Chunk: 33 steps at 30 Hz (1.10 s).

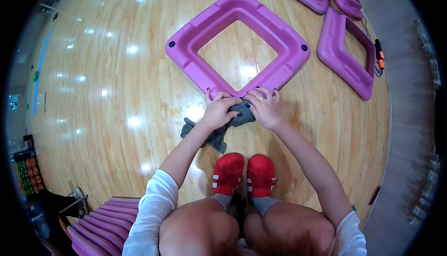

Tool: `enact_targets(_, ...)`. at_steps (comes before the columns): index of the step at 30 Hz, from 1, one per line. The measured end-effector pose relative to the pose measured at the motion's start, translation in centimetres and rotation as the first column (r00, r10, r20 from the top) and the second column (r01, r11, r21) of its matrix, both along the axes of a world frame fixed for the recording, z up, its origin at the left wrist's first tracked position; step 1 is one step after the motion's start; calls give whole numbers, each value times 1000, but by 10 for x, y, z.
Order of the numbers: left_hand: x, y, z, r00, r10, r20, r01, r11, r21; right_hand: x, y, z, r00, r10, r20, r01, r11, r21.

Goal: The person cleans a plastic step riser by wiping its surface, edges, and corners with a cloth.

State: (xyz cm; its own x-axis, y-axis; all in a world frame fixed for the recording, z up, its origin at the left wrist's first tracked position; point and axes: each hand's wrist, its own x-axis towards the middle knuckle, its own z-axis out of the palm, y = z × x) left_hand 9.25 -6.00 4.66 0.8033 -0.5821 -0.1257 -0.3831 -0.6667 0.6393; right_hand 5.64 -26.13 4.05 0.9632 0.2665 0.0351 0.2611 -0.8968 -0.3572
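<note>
Fingers of my left hand [222, 109] and right hand [265, 109] are partly curled at the near corner of a purple frame [270, 25], with little gap between the hands. On each hand the thumb bears on a grey cloth [217, 139] while other fingertips rest over the frame's rim, so the cloth is clasped against the corner; how firmly, I cannot tell. The frame lies on the wooden floor [116, 139], one corner pointing toward me, presumably so that both hands reach adjoining sides equally. Black pads [172, 44] face up at its far, left and right corners, which suggests that the underside is uppermost; my hands cover the near corner. The loose end of the cloth trails onto the floor to the left, probably because only its other end is needed at the rim. My red shoes [228, 174] stand side by side behind the cloth, likely for balance with bent knees. Further purple frames [335, 58] lie toward the floor's far right corner, and a purple stack [102, 228] occupies its near left corner, apparently apart to leave working room.
</note>
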Motion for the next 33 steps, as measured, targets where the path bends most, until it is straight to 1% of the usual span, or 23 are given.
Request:
enact_targets(4,-2,-2,-4,998,35,48,-35,999,1,0,0,-1,1000,-1,0,1,1000,-1)
enact_targets(7,-2,-2,-9,998,48,45,-45,998,-54,-1,1,-2,1000,4,9,-4,1000,-14)
enact_targets(9,1,-2,-15,995,70,76,-62,993,-102,-2,1,-1,1000,6,12,-6,1000,-17)
enact_targets(10,4,-2,-15,994,70,79,-62,993,-104,-2,1,-1,1000,7,14,-7,1000,-21)
enact_targets(12,8,-3,-16,996,64,60,-62,997,-44,-2,0,-1,1000,10,12,-10,1000,-27)
enact_targets(14,3,-7,-16,992,97,79,-94,994,-49,-3,2,-2,1000,17,10,-16,999,-29)
enact_targets(16,2,-8,-18,988,121,100,-116,992,-53,-8,6,-1,992,4,128,6,997,-74)
enact_targets(17,1,-9,-21,983,140,120,-134,989,-62,-13,8,-1,992,-1,128,11,997,-77)
enact_targets(19,2,-10,-19,978,155,138,-145,986,-79,-23,14,9,985,-42,167,34,998,46)
enact_targets(20,3,-7,-15,987,131,92,-122,987,-100,-28,15,13,977,-29,213,14,997,72)
enact_targets(21,4,-4,-7,993,107,44,-102,988,-120,-32,12,8,977,-35,210,21,997,68)
enact_targets(22,4,-1,5,999,49,0,-48,993,-106,-34,10,2,971,-30,236,6,995,103)
enact_targets(23,5,2,4,999,48,0,-47,993,-107,-36,7,-5,964,-25,265,-12,990,139)
enact_targets(24,8,6,4,997,45,-70,-56,984,-171,-35,10,3,967,-118,227,55,962,268)
enact_targets(25,10,9,5,990,39,-137,-70,970,-234,-36,7,2,966,-118,231,54,962,269)
enact_targets(26,12,11,5,990,41,-134,-71,970,-234,-36,2,-1,982,-172,75,111,853,510)
enact_targets(27,12,13,5,995,15,-101,-35,977,-210,-38,-3,-4,979,-180,-94,193,686,702)
enact_targets(28,11,13,5,998,-11,-67,-1,983,-186,-39,-7,-9,958,-221,-181,275,543,793)
enact_targets(29,11,14,4,999,-36,-33,30,986,-162,-42,-17,-11,960,-216,-178,270,550,790)
enact_targets(30,10,13,3,999,-29,-33,23,985,-171,-44,-30,-9,886,-132,-444,455,68,888)
enact_targets(31,8,13,3,1000,-26,16,28,991,-133,-47,-44,-6,782,75,-618,591,-403,699)
enact_targets(32,7,12,2,998,-24,65,30,995,-96,-47,-60,-8,782,76,-619,594,-390,703)
enact_targets(33,5,11,3,998,-14,67,21,994,-107,-45,-77,-11,827,107,-551,526,-494,693)
